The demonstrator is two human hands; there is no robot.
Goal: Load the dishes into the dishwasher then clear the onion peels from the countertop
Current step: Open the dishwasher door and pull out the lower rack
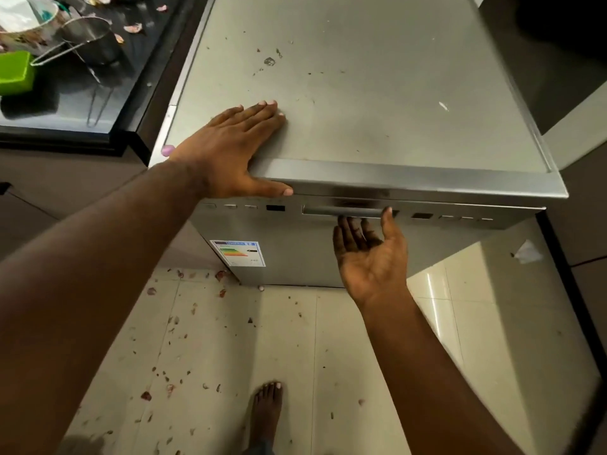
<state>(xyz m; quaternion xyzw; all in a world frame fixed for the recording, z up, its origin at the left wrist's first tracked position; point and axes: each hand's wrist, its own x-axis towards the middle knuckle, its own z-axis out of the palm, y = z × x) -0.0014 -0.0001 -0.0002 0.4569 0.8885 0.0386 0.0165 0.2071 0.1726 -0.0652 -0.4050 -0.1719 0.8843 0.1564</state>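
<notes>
A free-standing silver dishwasher (377, 93) fills the middle of the view, its door closed. My left hand (230, 149) lies flat on its top near the front left corner, thumb over the front edge. My right hand (371, 251) is palm up just below the door handle (345, 211), fingertips at the handle recess, fingers relaxed and holding nothing. On the dark countertop (82, 103) at upper left stand a steel strainer (88, 41), a white bowl (26, 18) and a green container (16, 73). Onion peels (133, 27) lie scattered there.
Onion peel bits (170, 372) litter the tiled floor in front of the dishwasher. My bare foot (267, 412) stands at bottom centre. A dark cabinet (558, 60) stands right of the dishwasher. A crumpled white scrap (527, 252) lies on the floor at right.
</notes>
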